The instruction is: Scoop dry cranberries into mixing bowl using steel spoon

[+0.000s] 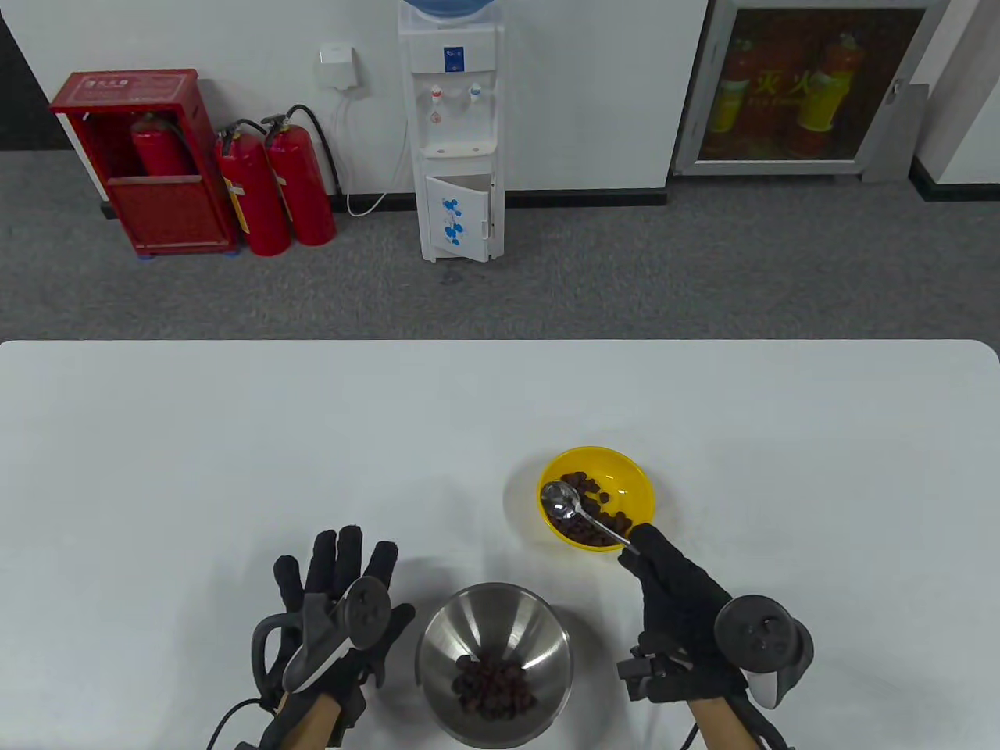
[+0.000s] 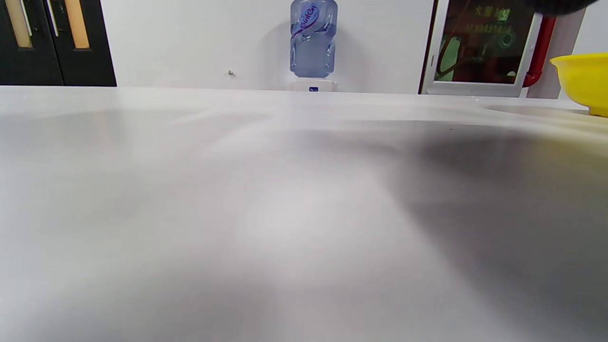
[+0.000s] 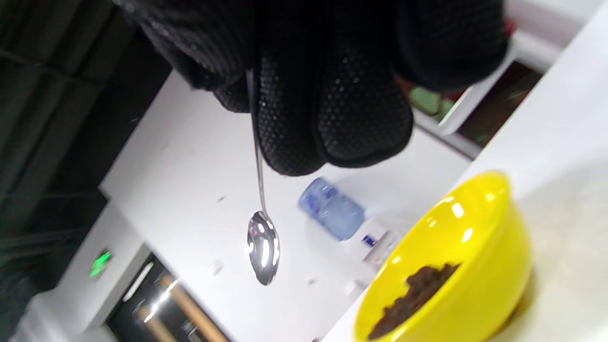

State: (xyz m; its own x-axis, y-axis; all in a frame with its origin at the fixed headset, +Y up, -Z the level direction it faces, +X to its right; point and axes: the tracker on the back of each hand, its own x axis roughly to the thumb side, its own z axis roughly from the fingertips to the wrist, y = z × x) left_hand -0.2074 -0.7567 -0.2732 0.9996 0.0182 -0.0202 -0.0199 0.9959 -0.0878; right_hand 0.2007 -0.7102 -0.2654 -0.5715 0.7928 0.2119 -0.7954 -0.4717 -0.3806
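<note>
A yellow bowl (image 1: 625, 473) with dry cranberries (image 1: 587, 488) stands right of the table's middle; it also shows in the right wrist view (image 3: 475, 247) and at the left wrist view's right edge (image 2: 582, 78). My right hand (image 1: 664, 578) grips the handle of a steel spoon (image 1: 574, 509), its empty head held above the yellow bowl's left part; the spoon also shows in the right wrist view (image 3: 262, 247). A steel mixing bowl (image 1: 469, 617) with cranberries (image 1: 494, 687) stands at the front edge. My left hand (image 1: 344, 601) rests flat on the table left of it, fingers spread.
The white table (image 1: 234, 437) stretches far and left. Beyond it stand a water dispenser (image 1: 457, 133), red fire extinguishers (image 1: 273, 187) and a glass cabinet (image 1: 805, 86).
</note>
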